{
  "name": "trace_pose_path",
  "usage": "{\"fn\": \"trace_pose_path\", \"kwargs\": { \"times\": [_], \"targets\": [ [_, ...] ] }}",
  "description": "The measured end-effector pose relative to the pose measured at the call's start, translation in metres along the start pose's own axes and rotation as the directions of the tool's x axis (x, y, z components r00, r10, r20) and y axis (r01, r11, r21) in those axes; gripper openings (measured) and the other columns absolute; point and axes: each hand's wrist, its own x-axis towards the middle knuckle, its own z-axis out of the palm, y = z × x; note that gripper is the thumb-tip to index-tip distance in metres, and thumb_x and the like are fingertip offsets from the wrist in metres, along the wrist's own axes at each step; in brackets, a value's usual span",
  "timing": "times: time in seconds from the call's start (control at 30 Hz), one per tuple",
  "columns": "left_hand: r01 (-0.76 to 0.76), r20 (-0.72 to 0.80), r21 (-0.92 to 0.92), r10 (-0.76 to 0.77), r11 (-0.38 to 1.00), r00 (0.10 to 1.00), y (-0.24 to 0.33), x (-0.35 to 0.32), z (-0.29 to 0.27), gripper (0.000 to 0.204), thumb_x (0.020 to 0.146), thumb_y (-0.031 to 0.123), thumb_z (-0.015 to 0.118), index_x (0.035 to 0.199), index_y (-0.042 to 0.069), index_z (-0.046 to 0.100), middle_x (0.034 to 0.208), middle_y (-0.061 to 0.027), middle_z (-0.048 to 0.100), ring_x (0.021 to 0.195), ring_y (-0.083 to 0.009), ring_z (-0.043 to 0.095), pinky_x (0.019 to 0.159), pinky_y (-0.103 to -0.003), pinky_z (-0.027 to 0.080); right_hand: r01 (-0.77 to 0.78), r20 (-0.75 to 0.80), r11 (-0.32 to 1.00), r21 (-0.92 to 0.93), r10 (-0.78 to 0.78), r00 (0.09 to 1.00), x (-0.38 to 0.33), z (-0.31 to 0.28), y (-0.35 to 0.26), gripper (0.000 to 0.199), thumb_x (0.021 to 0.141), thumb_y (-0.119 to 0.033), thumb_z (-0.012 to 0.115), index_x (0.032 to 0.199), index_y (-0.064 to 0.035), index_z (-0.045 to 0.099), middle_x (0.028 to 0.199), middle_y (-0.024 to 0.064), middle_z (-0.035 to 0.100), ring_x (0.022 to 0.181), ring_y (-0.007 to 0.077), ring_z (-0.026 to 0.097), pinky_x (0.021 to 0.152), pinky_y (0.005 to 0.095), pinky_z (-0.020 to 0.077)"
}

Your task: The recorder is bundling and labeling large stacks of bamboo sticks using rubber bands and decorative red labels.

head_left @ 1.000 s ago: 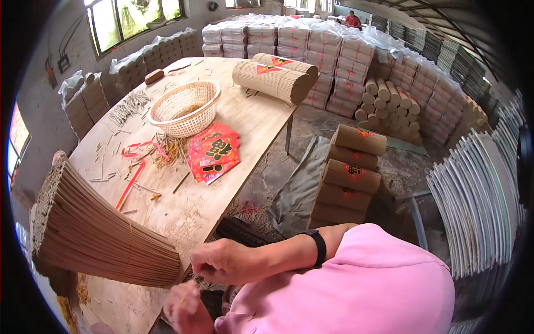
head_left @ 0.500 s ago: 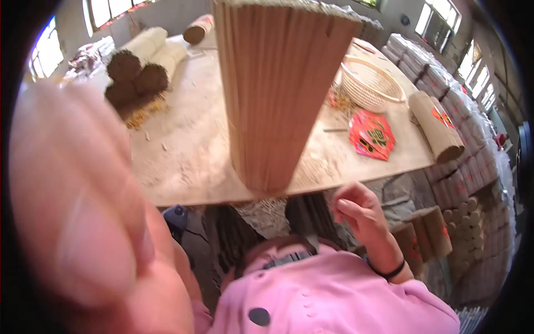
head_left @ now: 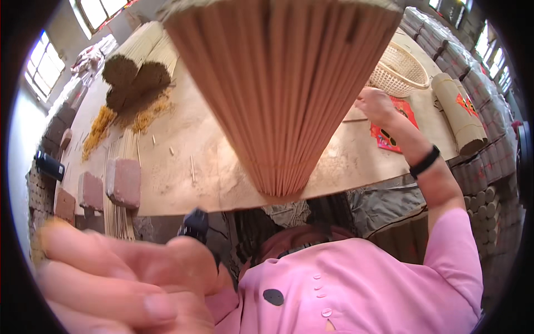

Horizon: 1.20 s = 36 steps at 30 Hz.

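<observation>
A tall bundle of thin brown incense-like sticks (head_left: 278, 100) stands upright near the table's front edge, wider at its top, with neither hand seen on it. My left hand (head_left: 128, 273) is at the lower left, close to the camera and blurred. Its fingers are curled, with a yellowish smear at one fingertip. My right hand (head_left: 379, 106) reaches past the bundle's right side, over red printed paper labels (head_left: 392, 139) and beside a cream woven plastic basket (head_left: 403, 69). Its fingers are bent together, their tips partly hidden by the bundle; what they pinch cannot be made out.
More stick bundles (head_left: 133, 67) lie at the far left beside yellow rubber bands (head_left: 153, 111). Reddish bricks (head_left: 123, 183) weigh down loose sticks at the table's left edge. Another labelled bundle (head_left: 459, 114) lies right, before stacked wrapped packs (head_left: 489, 106).
My right hand has moved from in front of my body forward to the labels and basket. My left hand has dropped lower. The view has shifted, and the bundle fills more of it.
</observation>
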Motion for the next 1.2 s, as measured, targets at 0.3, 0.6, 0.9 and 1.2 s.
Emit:
{"fn": "trace_pose_path", "kwargs": {
  "times": [0.3, 0.6, 0.9, 1.2],
  "targets": [
    [0.441, 0.555, 0.364, -0.572, 0.820, 0.605, 0.016, -0.068, -0.072, 0.023, 0.078, 0.011, 0.069, 0.093, -0.004, 0.061, 0.059, -0.0044, 0.057, 0.047, -0.0146, 0.051, 0.045, -0.025, 0.041, -0.106, 0.148, 0.919, -0.380, 0.173, 0.974, 0.062, 0.013, 0.010, 0.020, 0.075, -0.002, 0.056, 0.092, 0.0018, 0.064, 0.094, 0.0225, 0.065, 0.090, 0.0329, 0.065, 0.074, 0.0406, 0.0521],
    [0.822, 0.752, 0.319, -0.654, 0.471, 0.083, 0.044, -0.098, -0.091, 0.044, 0.076, 0.011, 0.072, 0.117, 0.003, 0.058, 0.089, -0.0105, 0.061, 0.070, -0.0162, 0.058, 0.061, -0.025, 0.047, -0.428, 0.444, 0.159, 0.890, -0.083, 0.892, -0.122, -0.082, -0.195, 0.006, 0.083, -0.004, 0.051, 0.088, -0.0045, 0.055, 0.063, 0.0018, 0.054, 0.049, 0.0060, 0.052, 0.041, 0.0213, 0.0394],
    [0.897, 0.697, -0.331, -0.717, -0.292, 0.023, 0.054, -0.157, -0.064, 0.015, 0.093, 0.013, 0.053, 0.093, -0.001, 0.056, 0.082, -0.0074, 0.060, 0.077, -0.0174, 0.058, 0.076, -0.029, 0.047, -0.325, 0.334, -0.289, 0.900, -0.021, 0.942, -0.187, -0.030, -0.216, 0.010, 0.088, -0.003, 0.056, 0.097, -0.0025, 0.057, 0.073, -0.0016, 0.054, 0.054, 0.0025, 0.047, 0.047, 0.0162, 0.0387],
    [0.982, 0.922, 0.166, -0.338, -0.093, -0.188, 0.068, -0.114, -0.067, 0.038, 0.094, 0.011, 0.050, 0.131, 0.004, 0.048, 0.081, 0.0029, 0.054, 0.062, -0.0032, 0.047, 0.057, -0.017, 0.040, 0.082, -0.055, 0.218, 0.972, -0.127, 0.990, -0.200, -0.032, -0.221, 0.011, 0.083, -0.013, 0.068, 0.089, -0.0035, 0.066, 0.088, 0.0013, 0.060, 0.078, 0.0089, 0.053, 0.068, 0.0217, 0.0430]
  ]
}}
